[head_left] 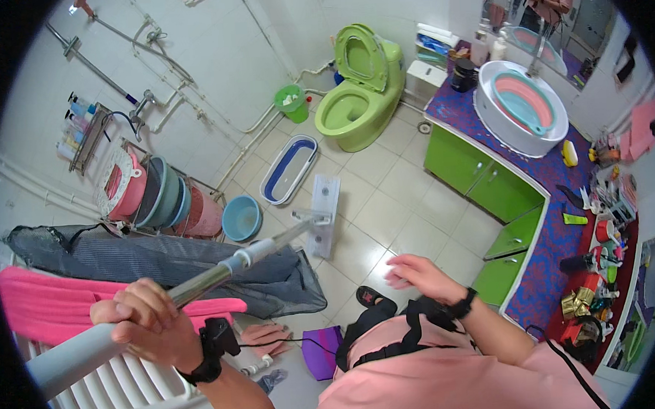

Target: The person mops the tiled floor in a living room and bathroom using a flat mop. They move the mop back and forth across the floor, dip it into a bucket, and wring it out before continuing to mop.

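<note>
My left hand [147, 322] is wrapped around the pole of a flat mop [204, 283], at the join between its thick grey grip and the metal tube. The pole slants from the lower left towards the middle of the room. At its far end a pale, rectangular mop head [325, 199] lies over the tiled floor [386, 218]; whether it touches the tiles I cannot tell. My right hand [423, 277] hangs before my body, holding nothing, its fingers loosely extended and slightly blurred. Below that hand shows one dark slipper [367, 296] on my foot.
Past the mop head are a blue-and-white folding basin [268, 177], a blue basin [241, 219], a green bin [295, 109] and a green toilet [350, 111] with its lid up. A green cabinet [458, 159] borders the right. A radiator [120, 382] and dark mesh bundle [158, 266] flank the left.
</note>
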`<control>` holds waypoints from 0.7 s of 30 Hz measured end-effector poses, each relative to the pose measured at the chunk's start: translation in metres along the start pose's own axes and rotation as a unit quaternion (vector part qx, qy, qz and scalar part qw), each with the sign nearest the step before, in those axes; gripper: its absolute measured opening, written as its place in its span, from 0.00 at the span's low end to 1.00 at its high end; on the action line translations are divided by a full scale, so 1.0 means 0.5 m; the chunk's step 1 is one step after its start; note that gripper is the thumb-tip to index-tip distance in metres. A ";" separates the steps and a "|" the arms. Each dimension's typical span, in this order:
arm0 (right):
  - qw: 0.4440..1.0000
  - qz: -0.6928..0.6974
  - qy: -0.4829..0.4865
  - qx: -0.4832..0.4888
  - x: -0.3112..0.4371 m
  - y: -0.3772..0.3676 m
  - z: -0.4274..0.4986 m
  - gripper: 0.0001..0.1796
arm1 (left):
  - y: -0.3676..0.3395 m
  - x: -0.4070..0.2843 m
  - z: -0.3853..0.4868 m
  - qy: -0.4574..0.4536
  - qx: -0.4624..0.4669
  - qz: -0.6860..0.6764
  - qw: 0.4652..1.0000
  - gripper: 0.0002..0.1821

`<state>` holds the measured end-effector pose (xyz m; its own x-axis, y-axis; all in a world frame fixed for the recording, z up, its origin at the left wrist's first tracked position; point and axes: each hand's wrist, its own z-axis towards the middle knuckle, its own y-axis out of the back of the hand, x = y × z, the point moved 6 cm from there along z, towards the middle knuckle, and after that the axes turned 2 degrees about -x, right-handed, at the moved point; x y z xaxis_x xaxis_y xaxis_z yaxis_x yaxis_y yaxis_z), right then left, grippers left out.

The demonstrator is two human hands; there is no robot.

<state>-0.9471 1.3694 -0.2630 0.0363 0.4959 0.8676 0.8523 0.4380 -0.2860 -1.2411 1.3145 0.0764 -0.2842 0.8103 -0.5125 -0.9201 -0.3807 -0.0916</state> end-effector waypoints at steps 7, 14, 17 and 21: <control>0.935 0.266 -0.126 0.199 0.193 -0.332 0.449 0.30 | 0.049 0.270 0.131 -0.042 0.038 -0.028 0.998 0.24; 0.907 0.336 -0.127 0.220 0.289 -0.408 0.895 0.19 | 0.031 0.608 0.166 0.056 0.161 -0.037 0.985 0.21; 0.905 0.344 -0.184 0.171 0.257 -0.388 1.038 0.10 | 0.039 0.760 0.168 0.127 0.130 0.002 0.983 0.20; 0.894 0.336 -0.268 0.128 0.217 -0.346 1.199 0.07 | 0.021 0.891 0.192 0.234 0.142 0.145 0.951 0.18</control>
<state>-1.4032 1.7970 -0.3632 0.1812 0.9695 0.1652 0.5818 0.0297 -0.8128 -1.4036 1.7142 -0.0709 -0.4470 0.3766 -0.8114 -0.8759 -0.3685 0.3115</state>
